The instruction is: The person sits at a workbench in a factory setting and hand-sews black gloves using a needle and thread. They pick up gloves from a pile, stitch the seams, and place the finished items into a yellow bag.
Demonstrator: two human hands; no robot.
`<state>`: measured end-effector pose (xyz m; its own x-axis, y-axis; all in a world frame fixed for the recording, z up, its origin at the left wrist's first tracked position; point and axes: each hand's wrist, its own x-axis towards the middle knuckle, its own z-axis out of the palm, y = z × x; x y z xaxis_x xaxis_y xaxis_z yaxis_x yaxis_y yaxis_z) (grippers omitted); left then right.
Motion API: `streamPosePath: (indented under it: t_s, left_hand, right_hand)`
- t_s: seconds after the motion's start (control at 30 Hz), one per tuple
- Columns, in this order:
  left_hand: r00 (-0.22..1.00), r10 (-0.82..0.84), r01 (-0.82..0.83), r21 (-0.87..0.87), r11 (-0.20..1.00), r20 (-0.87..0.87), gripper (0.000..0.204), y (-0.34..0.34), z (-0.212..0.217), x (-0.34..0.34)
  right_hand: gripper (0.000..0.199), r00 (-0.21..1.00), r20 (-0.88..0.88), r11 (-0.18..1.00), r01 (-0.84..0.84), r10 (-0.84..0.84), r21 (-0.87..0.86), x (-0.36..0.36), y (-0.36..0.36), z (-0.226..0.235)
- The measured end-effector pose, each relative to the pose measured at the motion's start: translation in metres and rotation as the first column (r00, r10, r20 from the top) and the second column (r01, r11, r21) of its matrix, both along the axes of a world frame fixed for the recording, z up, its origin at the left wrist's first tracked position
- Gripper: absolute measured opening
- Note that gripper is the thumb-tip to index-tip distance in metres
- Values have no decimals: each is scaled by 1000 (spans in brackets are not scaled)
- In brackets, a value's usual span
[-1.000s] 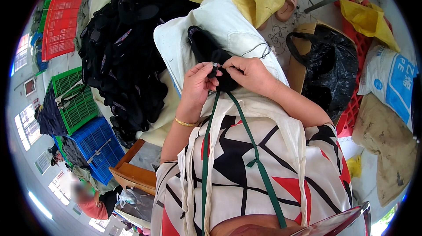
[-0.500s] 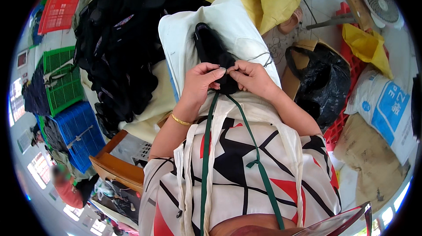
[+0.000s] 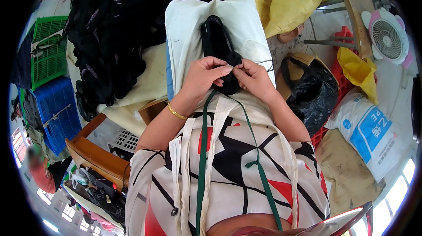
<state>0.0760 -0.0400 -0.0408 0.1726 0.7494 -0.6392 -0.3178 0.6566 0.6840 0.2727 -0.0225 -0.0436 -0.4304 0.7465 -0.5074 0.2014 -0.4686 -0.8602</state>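
Note:
A black cloth shoe point(image 3: 212, 38) lies lengthwise on the white cloth point(image 3: 187, 23) over my lap, its opening toward the far end. Above its near part my left hand point(image 3: 203, 77) and my right hand point(image 3: 256, 80) meet, thumbs and forefingers pinched nearly tip to tip. Whatever sits between the fingertips is too small to make out. Dark thread or cord point(image 3: 269, 64) loops out on the cloth just right of my right hand. Part of the shoe is hidden under the fingers.
A large heap of black shoes point(image 3: 112, 38) fills the far left. To the right stand a carton with a black plastic bag point(image 3: 314, 99), a white-and-blue sack point(image 3: 367, 126) and a fan point(image 3: 387, 38). Left are a wooden drawer point(image 3: 99, 161), green crate point(image 3: 49, 53) and blue crate point(image 3: 55, 110).
The view has shifted a little. My hands stay over the shoe's near part, with the fingertips now closer together; the shoe keeps its place on the cloth.

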Motion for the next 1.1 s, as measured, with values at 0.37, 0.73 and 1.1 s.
streamPosePath:
  t_s: [0.37, 0.73, 1.1]
  left_hand:
    - [999, -46, 46, -7, 999, -3, 18, 3, -7, -6]
    - [992, -113, 115, 25, 993, -49, 19, 3, -11, -9]
    - [941, -148, 240, 292, 926, -304, 10, -3, -4, 0]
  right_hand:
    - [11, 990, -120, 989, -51, 68, 142, 9, -3, -36]
    - [30, 1000, -24, 995, 0, -3, -98, -10, 6, 10]
    - [23, 942, 335, 747, -203, -28, 633, -7, 23, 27]
